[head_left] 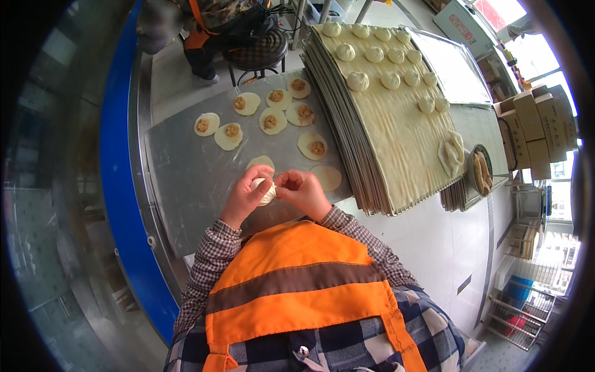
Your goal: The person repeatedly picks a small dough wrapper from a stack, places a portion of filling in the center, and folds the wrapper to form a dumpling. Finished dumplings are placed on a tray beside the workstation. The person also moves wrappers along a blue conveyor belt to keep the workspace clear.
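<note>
My left hand [243, 196] cups a pale dough bun [267, 191] from below and the left. My right hand [304, 192] pinches the bun's top, fingers closed on the dough. Both hands hover over a grey metal work surface [186, 180]. Several flat dough rounds with brown filling [273, 120] lie further back on it. Two plain rounds lie close to my hands, one behind [261, 162] and one to the right [326, 177].
A stack of cloth-lined trays [396, 124] stands to the right, holding several finished buns [375, 54] and a dough lump [451, 154]. A bowl of filling [481, 170] sits at its right. Another person on a stool [257, 49] is at the back. Cardboard boxes [536, 127] are far right.
</note>
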Tool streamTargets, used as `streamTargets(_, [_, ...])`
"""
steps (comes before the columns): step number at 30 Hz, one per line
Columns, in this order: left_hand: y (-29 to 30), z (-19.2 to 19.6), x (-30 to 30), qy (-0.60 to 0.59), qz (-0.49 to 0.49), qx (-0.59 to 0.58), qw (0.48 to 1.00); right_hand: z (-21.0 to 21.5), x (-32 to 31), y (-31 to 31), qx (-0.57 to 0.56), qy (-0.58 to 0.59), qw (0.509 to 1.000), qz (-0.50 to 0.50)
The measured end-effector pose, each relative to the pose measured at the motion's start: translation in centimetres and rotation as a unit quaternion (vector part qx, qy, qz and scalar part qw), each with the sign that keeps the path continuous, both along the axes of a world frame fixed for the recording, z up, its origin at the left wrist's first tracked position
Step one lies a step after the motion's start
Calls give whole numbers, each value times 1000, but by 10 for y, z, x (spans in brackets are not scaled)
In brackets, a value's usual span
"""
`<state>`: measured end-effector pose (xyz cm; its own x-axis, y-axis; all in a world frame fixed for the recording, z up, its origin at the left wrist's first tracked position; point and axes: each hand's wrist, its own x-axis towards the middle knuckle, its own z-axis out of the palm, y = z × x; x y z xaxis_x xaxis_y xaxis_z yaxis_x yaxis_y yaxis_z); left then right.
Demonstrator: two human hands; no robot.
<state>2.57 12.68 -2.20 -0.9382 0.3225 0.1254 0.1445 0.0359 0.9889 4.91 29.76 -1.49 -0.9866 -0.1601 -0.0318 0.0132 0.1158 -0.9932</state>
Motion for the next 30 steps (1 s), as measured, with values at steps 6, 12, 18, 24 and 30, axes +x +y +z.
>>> streamTargets(6, [-14,12,-6,-413,-77,59,905,14,0,1,133,134,982,22])
streamTargets(12, [9,-3,2,-83,38,96,991,19,-1,-5,88,86,992,-11])
streamTargets(18, [11,-3,-3,-294,69,254,919,27,5,-5,149,184,971,15])
streamTargets(24, [26,-13,-7,-374,34,276,885,32,3,4,259,311,914,21])
streamTargets(30, [50,-10,-16,-542,-122,346,756,42,13,44,280,307,908,59])
